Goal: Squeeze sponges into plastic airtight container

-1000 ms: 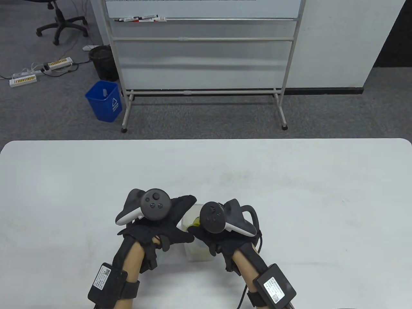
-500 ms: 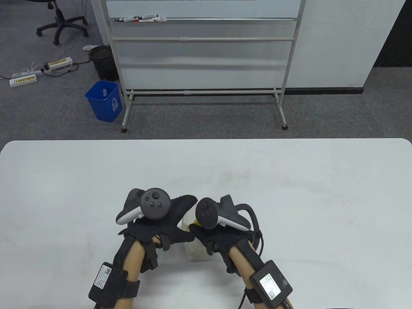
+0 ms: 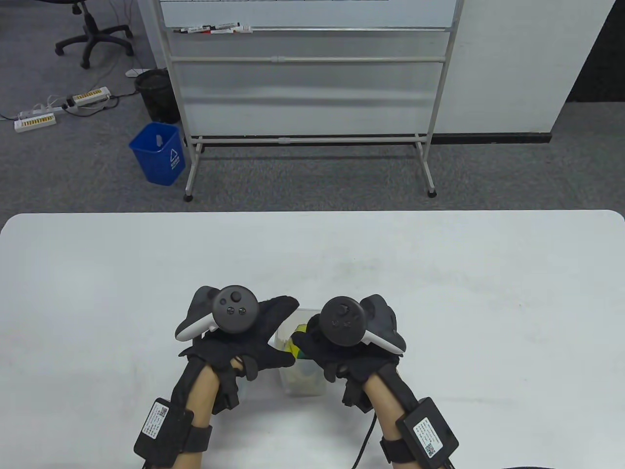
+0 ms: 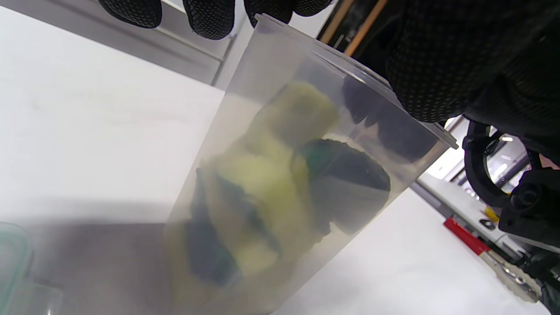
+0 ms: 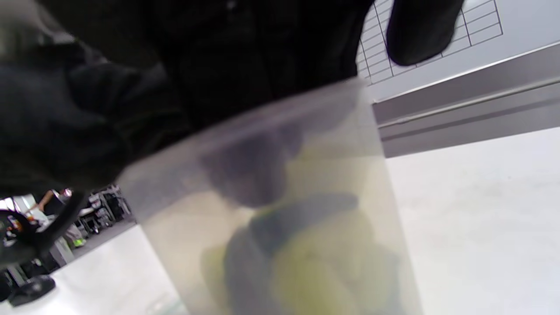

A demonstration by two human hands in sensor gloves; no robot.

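A clear plastic container [image 3: 303,382] stands on the white table [image 3: 439,293] between my hands. Yellow and dark green sponges [image 4: 262,192] are packed inside it, and also show in the right wrist view [image 5: 319,258]. My left hand [image 3: 266,337] grips the container's left side, fingertips [image 4: 210,17] over the far rim. My right hand [image 3: 324,354] is over the right rim. Some of its fingers [image 5: 249,170] reach down inside and press on the sponges, and one finger [image 5: 418,30] stays outside the wall.
A clear, green-edged plastic piece [image 4: 13,262] lies on the table by the container's base, under my left hand. A whiteboard stand [image 3: 307,141] and a blue bin [image 3: 158,154] stand on the floor beyond the table's far edge.
My right hand has shifted right and turned so its tracker faces up, uncovering more of the container's opening. My left hand and the container have stayed put.
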